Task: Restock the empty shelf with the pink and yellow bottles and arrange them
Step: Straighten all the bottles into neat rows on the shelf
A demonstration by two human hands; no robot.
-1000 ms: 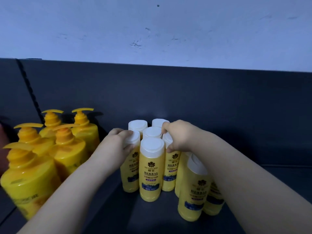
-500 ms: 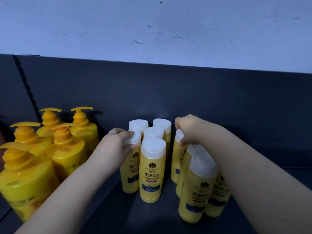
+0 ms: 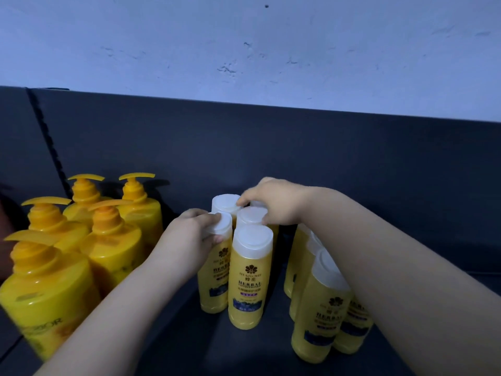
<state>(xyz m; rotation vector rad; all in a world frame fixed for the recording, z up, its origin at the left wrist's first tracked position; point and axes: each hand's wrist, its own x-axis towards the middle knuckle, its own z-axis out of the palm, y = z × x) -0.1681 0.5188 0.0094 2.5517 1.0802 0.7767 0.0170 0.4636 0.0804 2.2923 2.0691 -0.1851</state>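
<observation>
Arranging step: gripping cap of left bottle (image 3: 214, 283) beside front bottle (image 3: 249, 280) with left hand (image 3: 187, 240), clutching back bottle (image 3: 273, 236) behind front bottle with right hand (image 3: 273, 202). Next: probably nudging rows straight on shelf (image 3: 162, 335), avoiding toppling.

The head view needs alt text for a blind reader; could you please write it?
On a dark shelf, the left hand grips the white cap of a small yellow conditioner bottle while the right hand grips a back bottle in the cluster. Five yellow pump bottles stand at left.
</observation>
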